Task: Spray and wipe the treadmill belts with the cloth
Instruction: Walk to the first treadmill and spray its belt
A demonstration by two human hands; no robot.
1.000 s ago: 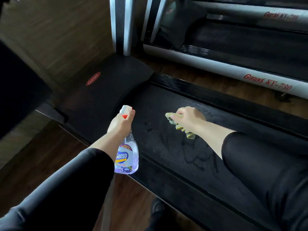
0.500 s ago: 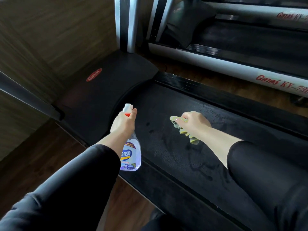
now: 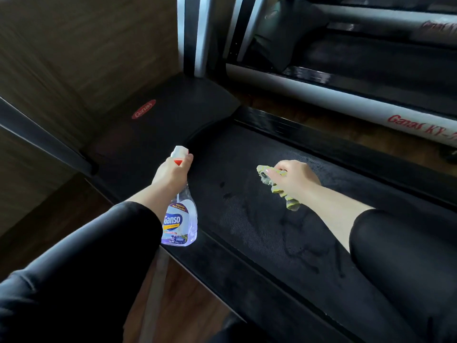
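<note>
Treadmill belt (image 3: pixel 309 256) runs lengthwise from the motor hood (image 3: pixel 168 120) toward the lower right. A damp patch (image 3: pixel 247 214) lies on it between both grips. Spray bottle (image 3: pixel 180 219), upright over the belt's near edge, is clamped in the left grip (image 3: pixel 170 174). Cloth (image 3: pixel 290 203), bunched against the belt, is clenched in the right grip (image 3: pixel 294 179), the nearer one to the patch.

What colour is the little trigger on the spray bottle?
Red. The trigger shows under the white nozzle of the spray bottle in the head view.
</note>
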